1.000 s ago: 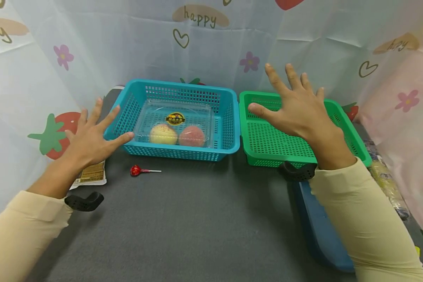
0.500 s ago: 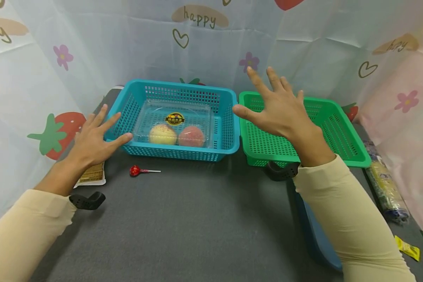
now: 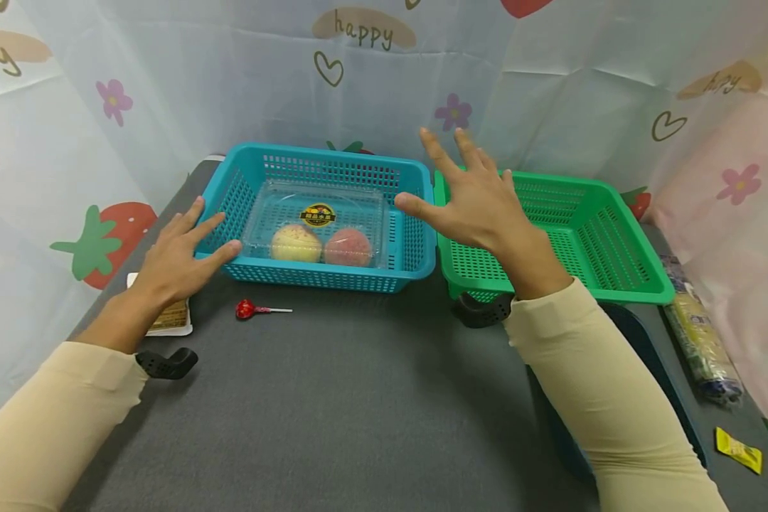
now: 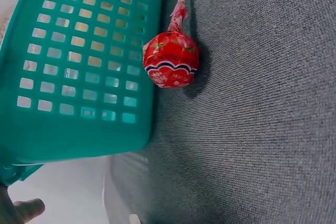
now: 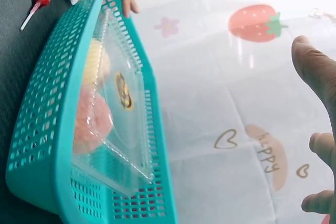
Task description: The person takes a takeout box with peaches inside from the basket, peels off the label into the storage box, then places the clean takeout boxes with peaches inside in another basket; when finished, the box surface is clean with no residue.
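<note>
In the head view my left hand [image 3: 182, 252] is at the left end of the blue plastic basket [image 3: 320, 277], fingers spread and straight. The right wrist view shows its fingertips right at the basket's rim. My right hand [image 3: 473, 210] hovers with spread fingers over the gap between the blue basket and the green basket [image 3: 589, 288], holding nothing. Inside the blue basket lies a clear plastic box [image 3: 361, 203] with a dark label, over a yellowish round fruit [image 3: 296, 244] and a pink one [image 3: 348, 247]. A red-wrapped lollipop [image 3: 246, 309] lies in front of the basket.
A packet [image 3: 173, 320] lies partly hidden beneath my left wrist. Under my right forearm sits a dark blue container [image 3: 640, 348]. Farther right are a long clear-wrapped package [image 3: 704, 348] and a small yellow packet [image 3: 739, 450]. A printed curtain [image 3: 384, 85] hangs behind the baskets.
My right hand has moved left from above the green basket towards the blue one. The left hand has shifted slightly right and lower, closer to the blue basket's rim.
</note>
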{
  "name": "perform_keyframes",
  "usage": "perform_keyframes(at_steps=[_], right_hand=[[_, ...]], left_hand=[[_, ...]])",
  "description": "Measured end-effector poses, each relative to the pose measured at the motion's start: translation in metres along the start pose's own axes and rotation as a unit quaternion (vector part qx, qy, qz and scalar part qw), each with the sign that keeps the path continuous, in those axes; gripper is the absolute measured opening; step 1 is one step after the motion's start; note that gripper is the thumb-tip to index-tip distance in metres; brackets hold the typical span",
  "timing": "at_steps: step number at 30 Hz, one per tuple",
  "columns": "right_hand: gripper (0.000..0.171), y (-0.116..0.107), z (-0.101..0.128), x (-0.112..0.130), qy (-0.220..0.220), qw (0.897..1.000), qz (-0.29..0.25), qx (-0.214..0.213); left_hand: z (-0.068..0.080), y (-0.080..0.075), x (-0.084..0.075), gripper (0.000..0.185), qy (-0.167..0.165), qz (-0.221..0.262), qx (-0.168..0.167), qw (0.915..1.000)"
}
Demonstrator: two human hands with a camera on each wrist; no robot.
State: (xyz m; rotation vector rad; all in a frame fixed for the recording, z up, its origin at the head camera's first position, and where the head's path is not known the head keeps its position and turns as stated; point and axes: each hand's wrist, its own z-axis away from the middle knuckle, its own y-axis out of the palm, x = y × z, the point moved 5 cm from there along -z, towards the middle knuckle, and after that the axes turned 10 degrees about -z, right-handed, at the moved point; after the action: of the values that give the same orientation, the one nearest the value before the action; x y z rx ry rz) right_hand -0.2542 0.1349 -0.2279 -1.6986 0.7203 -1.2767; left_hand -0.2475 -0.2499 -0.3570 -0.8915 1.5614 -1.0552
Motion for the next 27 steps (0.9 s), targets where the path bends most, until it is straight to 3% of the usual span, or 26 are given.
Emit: perform_keyframes(at_steps=[12,27], right_hand=[[0.087,0.022,-0.012,0.007,-0.004,0.999,-0.038,0.017],[0.090,0.061,-0.032,0.014,0.005,0.989,-0.142,0.047]], left_hand=[[-0.001,0.001,0.001,0.084,-0.013,-0.004,-0.016,0.9998],[-0.001,0.004,0.003,0.085,-0.023,0.007,-0.014,0.9996]])
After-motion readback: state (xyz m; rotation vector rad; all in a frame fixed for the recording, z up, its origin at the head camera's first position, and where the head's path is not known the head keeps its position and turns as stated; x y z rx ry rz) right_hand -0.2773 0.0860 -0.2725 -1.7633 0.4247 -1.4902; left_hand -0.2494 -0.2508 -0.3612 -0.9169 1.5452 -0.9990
